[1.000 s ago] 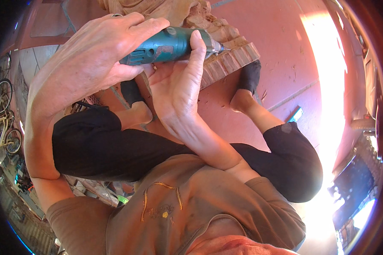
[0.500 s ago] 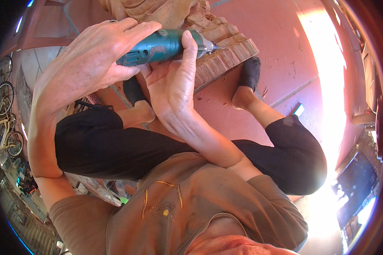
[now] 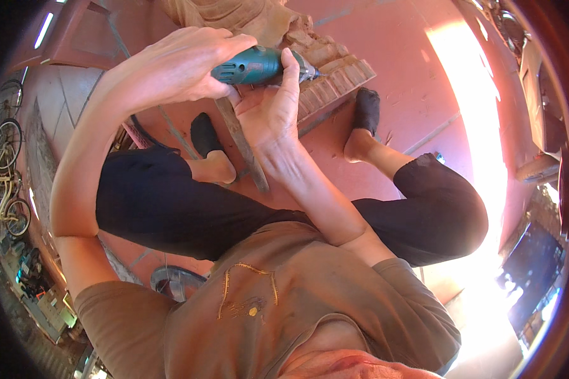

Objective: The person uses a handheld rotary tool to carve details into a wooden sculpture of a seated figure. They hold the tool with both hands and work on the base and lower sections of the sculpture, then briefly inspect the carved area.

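A green rotary tool (image 3: pixel 251 66) with a metal nose is held crosswise in both of my hands. My left hand (image 3: pixel 180 63) grips its rear end from above, fingers curled over the body. Palm up, my right hand (image 3: pixel 269 115) supports the front part from below, its thumb pressed over the casing. The thin bit points right, at the carved wooden piece (image 3: pixel 336 85); whether it touches the wood cannot be made out. Ridges and steps run along the carving's edge, and folds show on its farther part.
My feet in dark socks (image 3: pixel 365 108) rest on the reddish tiled floor (image 3: pixel 411 82), among scattered wood shavings. A narrow wooden strip (image 3: pixel 250 156) lies between my legs. Bright sunlight crosses the floor at right. Bicycles (image 3: pixel 7 145) stand far left.
The tool and both hands have shifted slightly right in the view, while the carving appears a little left. More of the wooden strip shows beside my right wrist.
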A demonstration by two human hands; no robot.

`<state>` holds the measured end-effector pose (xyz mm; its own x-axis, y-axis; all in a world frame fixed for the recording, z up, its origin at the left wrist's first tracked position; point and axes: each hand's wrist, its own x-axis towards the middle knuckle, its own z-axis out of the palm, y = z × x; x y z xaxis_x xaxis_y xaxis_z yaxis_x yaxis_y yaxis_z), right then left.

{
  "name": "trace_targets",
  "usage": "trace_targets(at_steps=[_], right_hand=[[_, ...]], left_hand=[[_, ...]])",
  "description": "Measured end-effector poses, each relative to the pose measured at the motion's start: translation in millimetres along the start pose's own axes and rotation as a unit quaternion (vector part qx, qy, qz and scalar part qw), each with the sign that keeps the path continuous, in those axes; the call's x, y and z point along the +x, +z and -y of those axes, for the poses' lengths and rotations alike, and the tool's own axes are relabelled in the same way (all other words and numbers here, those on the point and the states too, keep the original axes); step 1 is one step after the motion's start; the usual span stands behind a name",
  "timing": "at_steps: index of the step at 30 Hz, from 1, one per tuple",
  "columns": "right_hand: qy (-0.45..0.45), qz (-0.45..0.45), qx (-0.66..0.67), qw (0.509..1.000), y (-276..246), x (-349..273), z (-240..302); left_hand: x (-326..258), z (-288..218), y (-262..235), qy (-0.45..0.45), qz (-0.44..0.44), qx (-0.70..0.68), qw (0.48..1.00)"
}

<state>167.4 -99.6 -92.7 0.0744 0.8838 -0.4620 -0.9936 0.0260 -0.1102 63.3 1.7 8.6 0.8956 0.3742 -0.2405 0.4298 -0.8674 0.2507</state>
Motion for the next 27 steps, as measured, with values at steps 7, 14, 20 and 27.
trace_targets(at_steps=[7,14,20,27], right_hand=[[0.041,-0.001,-0.035,0.999,-6,-1,7],[0.03,-0.011,-0.114,0.993,-9,-50,16],[0.066,-0.011,-0.147,0.987,-33,-66,25],[0.079,0.053,-0.184,0.978,-43,-65,35]], left_hand=[[-9,-14,1,-0.04,0.042,-0.023,0.998],[-48,-53,23,-0.09,-0.024,-0.092,0.991],[-57,-83,38,-0.13,-0.006,-0.143,0.981],[-59,-88,52,-0.152,-0.066,-0.217,0.962]])
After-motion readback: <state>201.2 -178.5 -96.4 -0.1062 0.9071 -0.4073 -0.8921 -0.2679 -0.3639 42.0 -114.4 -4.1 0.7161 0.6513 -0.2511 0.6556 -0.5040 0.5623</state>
